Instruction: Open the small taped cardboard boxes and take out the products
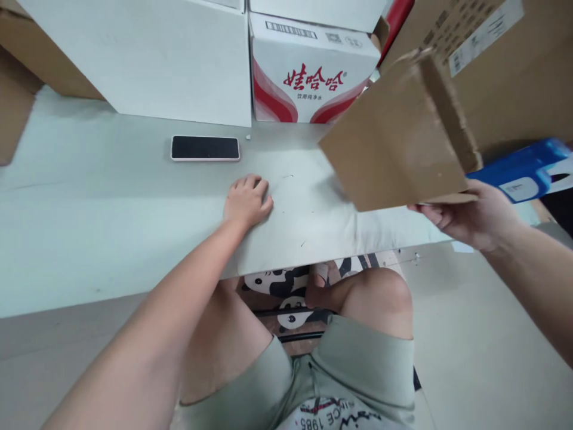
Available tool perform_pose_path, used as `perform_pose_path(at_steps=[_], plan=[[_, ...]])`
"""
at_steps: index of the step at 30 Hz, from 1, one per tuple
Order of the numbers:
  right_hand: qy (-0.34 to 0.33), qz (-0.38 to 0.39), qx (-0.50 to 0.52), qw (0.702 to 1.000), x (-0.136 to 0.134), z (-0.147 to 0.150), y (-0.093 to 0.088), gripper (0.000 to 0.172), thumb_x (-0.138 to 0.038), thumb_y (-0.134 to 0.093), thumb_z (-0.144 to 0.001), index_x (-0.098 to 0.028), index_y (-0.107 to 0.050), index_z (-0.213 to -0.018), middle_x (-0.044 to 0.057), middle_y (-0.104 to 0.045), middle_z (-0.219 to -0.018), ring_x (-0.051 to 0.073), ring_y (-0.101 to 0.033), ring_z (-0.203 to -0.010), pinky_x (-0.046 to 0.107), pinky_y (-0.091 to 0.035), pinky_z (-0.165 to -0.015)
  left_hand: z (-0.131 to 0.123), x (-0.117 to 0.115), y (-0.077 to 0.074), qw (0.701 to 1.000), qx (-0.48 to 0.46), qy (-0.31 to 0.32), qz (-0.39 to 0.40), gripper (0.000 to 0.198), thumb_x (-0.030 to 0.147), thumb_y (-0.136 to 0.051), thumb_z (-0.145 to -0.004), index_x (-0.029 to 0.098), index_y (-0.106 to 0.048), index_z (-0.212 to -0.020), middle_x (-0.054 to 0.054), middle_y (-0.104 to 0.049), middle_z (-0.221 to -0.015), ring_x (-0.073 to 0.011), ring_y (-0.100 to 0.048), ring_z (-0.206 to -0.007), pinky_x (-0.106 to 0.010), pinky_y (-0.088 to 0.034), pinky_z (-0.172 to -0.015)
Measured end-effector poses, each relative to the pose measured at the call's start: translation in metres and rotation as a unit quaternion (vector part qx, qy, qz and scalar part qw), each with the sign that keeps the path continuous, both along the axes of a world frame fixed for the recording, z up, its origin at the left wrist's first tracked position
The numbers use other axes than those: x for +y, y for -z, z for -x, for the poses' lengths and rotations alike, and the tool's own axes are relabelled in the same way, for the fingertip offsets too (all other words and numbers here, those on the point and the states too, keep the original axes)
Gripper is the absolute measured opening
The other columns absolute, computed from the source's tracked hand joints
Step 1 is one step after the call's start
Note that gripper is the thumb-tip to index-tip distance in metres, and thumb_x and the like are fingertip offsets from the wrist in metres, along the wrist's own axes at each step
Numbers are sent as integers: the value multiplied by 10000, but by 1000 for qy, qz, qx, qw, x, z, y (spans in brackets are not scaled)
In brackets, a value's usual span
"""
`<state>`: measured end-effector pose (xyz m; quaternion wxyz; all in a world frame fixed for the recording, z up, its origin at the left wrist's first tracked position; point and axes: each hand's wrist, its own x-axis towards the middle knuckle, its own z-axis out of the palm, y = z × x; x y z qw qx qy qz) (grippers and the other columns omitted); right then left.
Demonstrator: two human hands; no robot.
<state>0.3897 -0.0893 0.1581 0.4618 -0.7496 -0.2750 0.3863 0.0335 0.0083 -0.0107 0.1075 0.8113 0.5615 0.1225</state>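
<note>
My right hand [481, 218] grips a brown cardboard box [398, 143] by its lower edge. The box is tilted above the right part of the table, with a narrow gap showing along its upper right side; its contents are hidden. Resting on the table with nothing in it is my left hand [248, 200], its fingers slightly bent and apart. A phone [205, 148] with a dark screen and pale edge lies just beyond my left hand.
A white and red carton [313, 71] stands at the back beside a large white box [179, 54]. A big brown carton [523, 89] and a blue package [514, 170] are on the right. The pale table's [111, 239] front edge runs above my knees.
</note>
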Motion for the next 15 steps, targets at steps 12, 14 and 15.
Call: perform_pose_path(at_steps=[12,14,15], plan=[[105,-15,23,994,130,-43,4,422,-211,-284,-1076,-115,-622,-1311,173,-680,-1204,151,-728,-946,222,-601,-748,1,3,3,1000,7,-7,8,438,344,-473,-985,172,-663,-1340,-186,-584,-1506,-395,-546,-1391,-547,-404,-1213],[91,-26,30,995,146,-37,11,512,-367,-257,-1127,-108,-550,-1458,192,-627,-1350,161,-719,-988,244,-607,-775,1,3,2,1000,9,-7,8,444,346,-476,-986,171,-659,-1351,-185,-581,-1512,-392,-545,-1398,-540,-397,-1224],[82,-23,35,996,152,-33,14,570,-426,-250,-1135,-92,-504,-1522,208,-595,-1409,172,-715,-1006,252,-608,-782,1,3,2,1000,12,-7,7,446,348,-477,-986,169,-658,-1353,-185,-583,-1513,-391,-548,-1395,-537,-401,-1223]])
